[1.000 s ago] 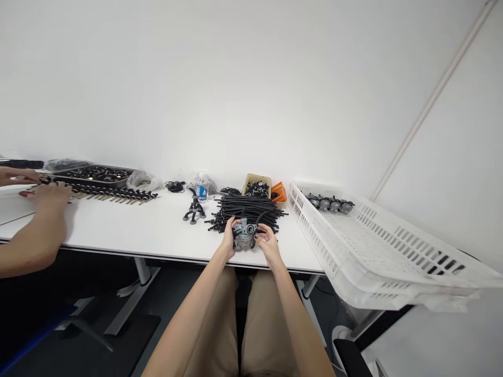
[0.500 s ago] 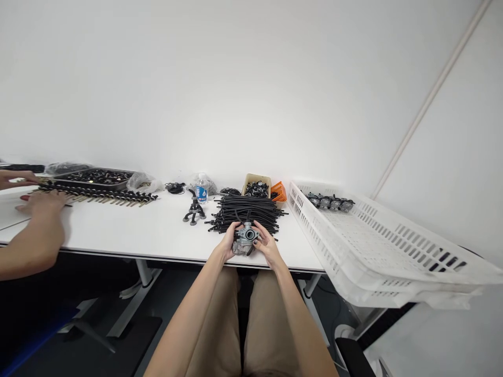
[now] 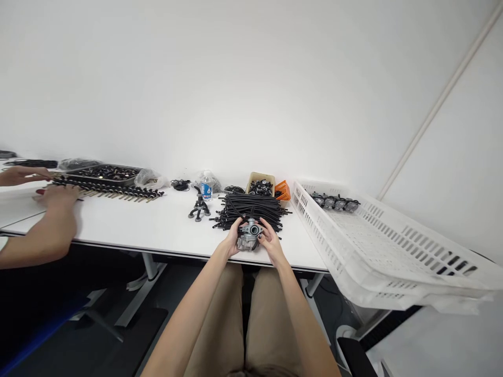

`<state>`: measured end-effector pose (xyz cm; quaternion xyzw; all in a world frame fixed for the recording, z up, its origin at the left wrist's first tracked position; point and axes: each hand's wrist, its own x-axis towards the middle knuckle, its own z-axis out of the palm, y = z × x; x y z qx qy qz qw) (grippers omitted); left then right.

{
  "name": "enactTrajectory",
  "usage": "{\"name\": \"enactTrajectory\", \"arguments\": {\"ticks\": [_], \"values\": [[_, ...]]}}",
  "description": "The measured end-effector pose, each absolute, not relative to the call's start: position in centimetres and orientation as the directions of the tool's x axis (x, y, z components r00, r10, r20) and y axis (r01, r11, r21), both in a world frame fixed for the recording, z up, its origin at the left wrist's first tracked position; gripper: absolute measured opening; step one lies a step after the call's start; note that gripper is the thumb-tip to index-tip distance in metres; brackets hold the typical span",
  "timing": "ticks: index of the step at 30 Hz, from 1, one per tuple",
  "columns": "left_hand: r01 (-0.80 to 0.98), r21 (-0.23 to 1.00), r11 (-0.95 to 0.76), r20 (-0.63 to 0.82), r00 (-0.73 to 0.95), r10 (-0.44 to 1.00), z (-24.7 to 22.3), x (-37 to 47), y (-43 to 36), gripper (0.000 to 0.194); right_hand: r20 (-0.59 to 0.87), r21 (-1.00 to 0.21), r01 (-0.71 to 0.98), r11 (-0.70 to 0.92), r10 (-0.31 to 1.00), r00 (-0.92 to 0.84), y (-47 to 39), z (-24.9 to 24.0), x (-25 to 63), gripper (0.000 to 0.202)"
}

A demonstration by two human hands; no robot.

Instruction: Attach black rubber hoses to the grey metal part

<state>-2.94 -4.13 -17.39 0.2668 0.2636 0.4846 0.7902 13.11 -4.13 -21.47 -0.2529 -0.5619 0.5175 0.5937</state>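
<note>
A grey metal carburetor (image 3: 248, 236) is held between my two hands just above the table's front edge. My left hand (image 3: 232, 239) grips its left side, fingers curled round it. On the other side my right hand (image 3: 271, 242) closes on the body, with the thumb near the round bore. Thin black hose rises from the carburetor's top. Right behind it lies a thick pile of black rubber hoses (image 3: 253, 207), the nearest ones partly hidden by the carburetor and my fingers.
A white crate (image 3: 377, 246) holding several carburetors (image 3: 336, 202) stands at right. Behind the hoses are a beige bin (image 3: 261, 178) and an orange basket (image 3: 283, 190). Left of them sit a bottle (image 3: 206, 189) and small black tripod (image 3: 199, 207). A co-worker's hands (image 3: 58, 198) touch a row of parts.
The view has shifted slightly, so the scene sits a little further right. Both hands still hold the carburetor, which is turned slightly.
</note>
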Motion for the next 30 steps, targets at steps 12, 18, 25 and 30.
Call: {"name": "enactTrajectory", "arguments": {"ticks": [12,18,25,30], "values": [[-0.54,0.821,0.186,-0.02,0.298,0.954,-17.4,-2.6,-4.4,0.068,0.306,-0.903,-0.273,0.331,0.943,0.13,-3.3,-21.5,13.1,0.056],[-0.448,0.885,-0.123,0.151,0.026,0.988,-18.1,-1.6,-4.1,0.082,0.281,-0.913,-0.23,0.337,0.928,0.245,-3.4,-21.5,13.4,0.045],[-0.235,0.875,-0.423,0.328,-0.356,0.875,-19.0,-2.1,-2.7,0.06,0.356,-0.922,-0.123,0.367,0.929,0.102,-4.1,-21.1,13.1,0.036],[-0.158,0.874,-0.459,0.378,-0.373,0.847,-19.3,-2.2,-2.5,0.053,0.386,-0.923,0.028,0.385,0.922,0.028,-4.2,-21.2,12.8,0.031]]}}
